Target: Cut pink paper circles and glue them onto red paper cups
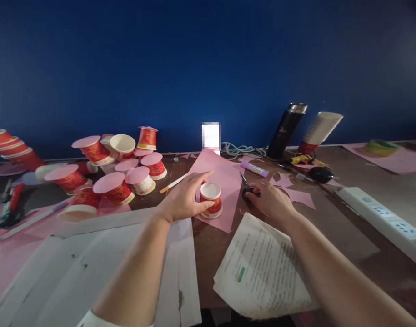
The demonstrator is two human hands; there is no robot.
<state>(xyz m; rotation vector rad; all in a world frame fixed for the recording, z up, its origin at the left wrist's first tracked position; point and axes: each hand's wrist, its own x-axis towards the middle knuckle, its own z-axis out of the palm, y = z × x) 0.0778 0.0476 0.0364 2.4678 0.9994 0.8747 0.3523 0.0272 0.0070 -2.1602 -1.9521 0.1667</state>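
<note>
My left hand (185, 195) is spread beside a small red and white paper cup (212, 205) standing upside down on a pink paper sheet (230, 190). The thumb overlaps the cup's near left side, while the other fingers stretch past its far side without wrapping it. To the right, my right hand (267, 200) is closed around the dark handles of a pair of scissors (245, 182), blades pointing away and left over the sheet's edge. A purple glue stick (254, 169) lies just beyond this hand, and pink paper scraps (299, 197) are to its right.
Several red cups topped with pink paper discs (108, 184) cluster at left. A cigarette-like stick (172, 183) lies nearby. Printed sheets (258, 268) and white board (102, 268) fill the front. At right are a black flask (286, 131), stacked cups (320, 129) and a power strip (381, 218).
</note>
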